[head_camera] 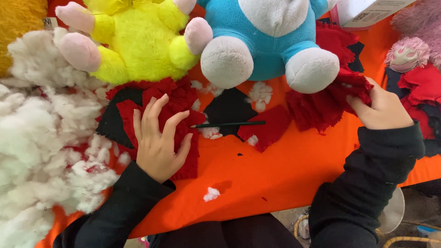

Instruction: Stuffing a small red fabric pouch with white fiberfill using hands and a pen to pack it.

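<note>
- Pressing flat with my left hand [158,140], fingers spread and released, I rest the palm on a stack of red felt pieces [177,103]; nothing is gripped, the felt lies directly under the hand, with a black felt piece [112,121] peeking out on its left.
- Beside that hand, further left, a big heap of white stuffing fibre [41,138] spills along the orange table cover [275,174].
- Just right of my left fingertips lies a thin dark pencil [229,124], its long axis running left to right, tip toward my left hand. It rests across another black felt piece [228,109] and a loose red felt piece [268,128]. My left hand is clearly the nearer one.
- Beyond it sit a yellow plush toy [138,41] and a blue and white plush toy [266,36].
- My right hand [381,108] is clenched on a bunch of red felt [326,105], which hangs out to the hand's left, touching the blue toy's foot.
</note>
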